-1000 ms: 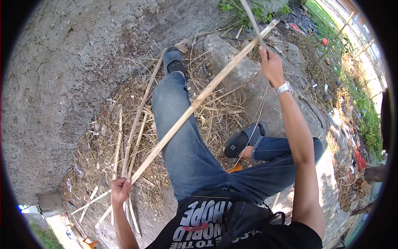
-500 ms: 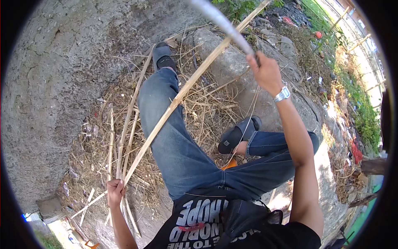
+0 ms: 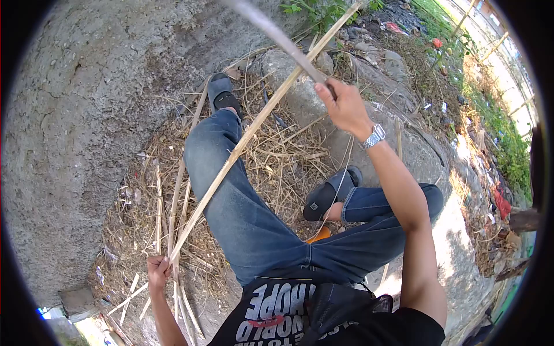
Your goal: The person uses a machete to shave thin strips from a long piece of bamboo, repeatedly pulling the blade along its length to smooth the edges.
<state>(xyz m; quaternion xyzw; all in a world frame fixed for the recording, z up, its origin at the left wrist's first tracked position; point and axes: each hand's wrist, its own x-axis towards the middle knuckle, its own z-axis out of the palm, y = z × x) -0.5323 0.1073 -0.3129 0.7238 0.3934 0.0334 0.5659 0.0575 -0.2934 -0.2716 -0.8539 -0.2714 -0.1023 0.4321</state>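
A long pale bamboo strip [image 3: 235, 151] slants from lower left to upper right across my bent leg. My left hand [image 3: 157, 271] is closed round its lower end. At the upper right, my right hand [image 3: 344, 107] grips the handle of a machete [image 3: 277, 38], whose grey blade points up and left, smeared by motion. The blade overlaps the upper part of the strip in this view. Around my left hand, more bamboo strips [image 3: 175, 209] lie on the ground.
A rough grey wall [image 3: 63, 132] rises on the left. Dry shavings [image 3: 283, 167] cover the ground between my sandalled feet. Large rocks [image 3: 386, 150] lie to the right, with litter and plants beyond. Something orange [image 3: 319, 234] shows beneath my legs.
My right hand has moved left and slightly down with the machete. The strip's upper end has shifted a little left, while my left hand keeps its hold on the lower end.
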